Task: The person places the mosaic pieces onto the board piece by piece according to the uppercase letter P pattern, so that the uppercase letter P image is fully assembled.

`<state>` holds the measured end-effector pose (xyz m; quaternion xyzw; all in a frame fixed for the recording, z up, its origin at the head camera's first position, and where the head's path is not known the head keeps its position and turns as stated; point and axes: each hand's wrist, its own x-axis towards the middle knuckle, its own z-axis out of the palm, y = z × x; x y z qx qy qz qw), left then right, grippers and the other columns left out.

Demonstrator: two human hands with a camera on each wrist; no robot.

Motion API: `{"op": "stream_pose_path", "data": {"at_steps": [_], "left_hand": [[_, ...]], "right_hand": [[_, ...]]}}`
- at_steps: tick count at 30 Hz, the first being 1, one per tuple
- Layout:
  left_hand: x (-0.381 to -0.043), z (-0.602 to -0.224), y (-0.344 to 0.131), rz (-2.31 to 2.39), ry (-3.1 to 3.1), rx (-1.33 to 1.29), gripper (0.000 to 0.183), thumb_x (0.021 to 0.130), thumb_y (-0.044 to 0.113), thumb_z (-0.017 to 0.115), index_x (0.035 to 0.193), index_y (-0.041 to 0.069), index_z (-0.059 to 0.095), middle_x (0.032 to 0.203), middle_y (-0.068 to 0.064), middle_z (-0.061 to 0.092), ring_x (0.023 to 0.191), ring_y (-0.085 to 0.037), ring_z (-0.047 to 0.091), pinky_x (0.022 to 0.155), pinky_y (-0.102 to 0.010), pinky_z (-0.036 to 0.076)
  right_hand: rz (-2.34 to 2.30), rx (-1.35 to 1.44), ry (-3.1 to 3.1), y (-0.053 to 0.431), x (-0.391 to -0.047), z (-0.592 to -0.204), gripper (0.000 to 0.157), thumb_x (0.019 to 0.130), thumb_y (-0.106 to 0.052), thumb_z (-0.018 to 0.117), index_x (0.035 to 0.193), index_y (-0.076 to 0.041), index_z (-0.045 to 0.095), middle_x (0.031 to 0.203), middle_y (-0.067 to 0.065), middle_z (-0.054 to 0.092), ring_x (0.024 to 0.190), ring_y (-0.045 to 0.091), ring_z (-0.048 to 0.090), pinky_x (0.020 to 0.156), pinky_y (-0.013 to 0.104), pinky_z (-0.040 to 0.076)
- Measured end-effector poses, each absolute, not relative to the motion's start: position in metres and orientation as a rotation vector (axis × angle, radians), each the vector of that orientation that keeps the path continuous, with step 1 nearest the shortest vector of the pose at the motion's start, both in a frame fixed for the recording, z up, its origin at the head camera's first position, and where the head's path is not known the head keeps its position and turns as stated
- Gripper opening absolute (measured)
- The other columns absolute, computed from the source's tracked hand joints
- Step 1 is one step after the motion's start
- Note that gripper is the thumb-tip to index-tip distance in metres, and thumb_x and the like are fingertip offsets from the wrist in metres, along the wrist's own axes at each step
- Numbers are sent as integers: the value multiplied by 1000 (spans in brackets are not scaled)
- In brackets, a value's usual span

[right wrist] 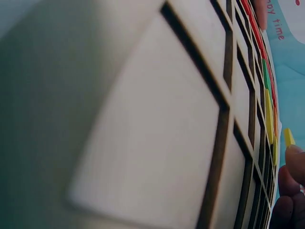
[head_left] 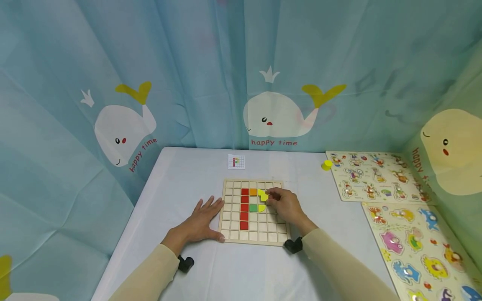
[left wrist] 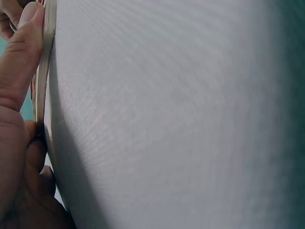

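A wooden grid board (head_left: 263, 237) lies on the table. Down one column runs a line of red tiles (head_left: 244, 207), with an orange tile (head_left: 253, 192) and a green tile (head_left: 253, 208) to their right. Beside the green one sits a yellow rounded tile (head_left: 261, 208). My right hand (head_left: 288, 205) pinches a small yellow tile (right wrist: 289, 137) between thumb and fingertips, over the board's upper right part; in the head view it overlaps another yellow piece. Spread out at the board's left edge, my left hand (head_left: 199, 221) touches the frame with its thumb (left wrist: 24, 52).
A small pattern card (head_left: 236, 161) lies behind the board. Farther right are a yellow cylinder (head_left: 326, 165) and two picture puzzle boards, one at the back (head_left: 361, 196) and one nearer (head_left: 399, 288). Printed curtains (head_left: 211, 104) hang around the table.
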<state>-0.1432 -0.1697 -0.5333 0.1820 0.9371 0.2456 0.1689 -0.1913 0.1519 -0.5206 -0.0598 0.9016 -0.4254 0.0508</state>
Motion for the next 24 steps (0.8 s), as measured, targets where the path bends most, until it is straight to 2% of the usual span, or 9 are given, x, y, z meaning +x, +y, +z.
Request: {"op": "stream_pose_path", "data": {"at_steps": [9,17,24], "left_hand": [[-142,-533,-170,699,2655,515,126,70,56,94,169,15,26,176,-1,23,166,-24,5,136,-49,-3],[-142,-533,-170,682,2655,510,126,71,56,94,169,17,25,176,2,22,166,-21,4,136,-47,-3],[-142,-532,-170,714,2658,532,124,71,54,94,168,13,28,176,-3,25,166,-27,6,136,-51,-2]], "right_hand": [[-1190,-175,2765,145,-191,-521,25,95,-9,77,120,-6,76,106,8,76,95,23,66,91,44,59],[-1163,-209,2770,144,-193,-521,24,95,-8,77,119,-6,77,102,5,76,91,20,64,86,41,59],[-1144,-224,2781,144,-192,-521,25,96,-9,76,120,-5,77,108,7,77,95,20,68,88,43,61]]}}
